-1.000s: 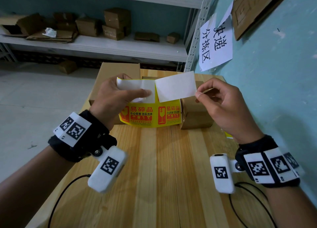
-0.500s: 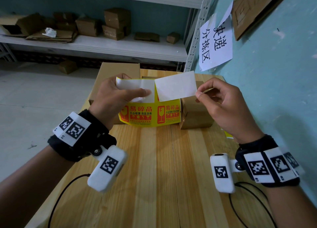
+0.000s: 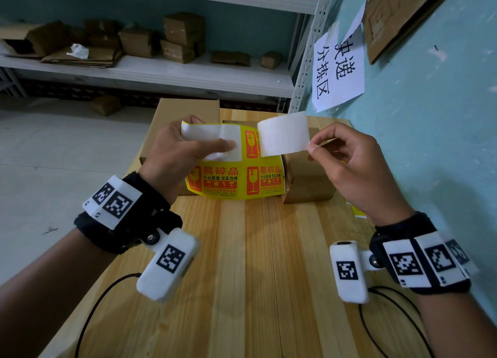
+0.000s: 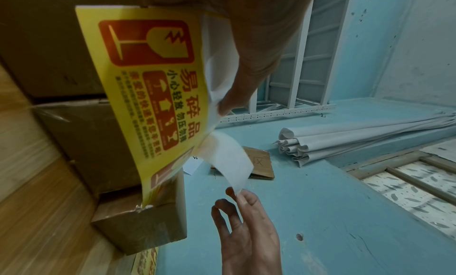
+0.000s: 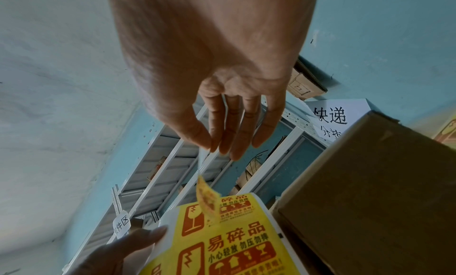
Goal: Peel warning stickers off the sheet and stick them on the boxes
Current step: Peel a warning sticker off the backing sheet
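Since a second ago my right hand has drawn the sticker farther off the sheet, so a red glass mark that was covered now shows between them. My thumb and forefinger pinch the sticker's free edge, the other fingers loosely curled; its white back faces me and its far edge still clings to the sheet. My left hand holds the sheet up by its bare white top corner, thumb pressed across the front, fingers behind.

The sheet hangs above the table, in front of the boxes at the far end.

The left wrist view shows the sticker curling from the sheet to my right fingertips, with the sheet's lower edge touching a box. Only the right wrist view shows the sticker's yellow printed face, seen almost edge-on, and my left thumb on the sheet's white margin.
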Demonstrator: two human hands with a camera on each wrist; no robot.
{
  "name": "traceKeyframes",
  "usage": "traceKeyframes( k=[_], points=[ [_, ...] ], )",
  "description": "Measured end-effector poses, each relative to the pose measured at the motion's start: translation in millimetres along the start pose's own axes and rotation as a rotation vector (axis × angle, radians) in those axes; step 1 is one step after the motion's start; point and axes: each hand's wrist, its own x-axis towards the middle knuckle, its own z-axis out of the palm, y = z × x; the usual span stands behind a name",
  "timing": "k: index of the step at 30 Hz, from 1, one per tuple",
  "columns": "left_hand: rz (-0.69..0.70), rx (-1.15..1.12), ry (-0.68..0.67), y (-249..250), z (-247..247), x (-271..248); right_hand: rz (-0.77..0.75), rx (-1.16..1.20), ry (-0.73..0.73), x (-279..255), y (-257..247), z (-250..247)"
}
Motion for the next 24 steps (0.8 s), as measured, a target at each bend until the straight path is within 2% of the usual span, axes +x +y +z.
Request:
traceKeyframes(
  k=[24],
  points=[
    [-0.006,0.03,0.0,-0.4,-0.9,0.2,-0.003,0.009,0.005,-0.2,-5.1,-2.5]
  ],
)
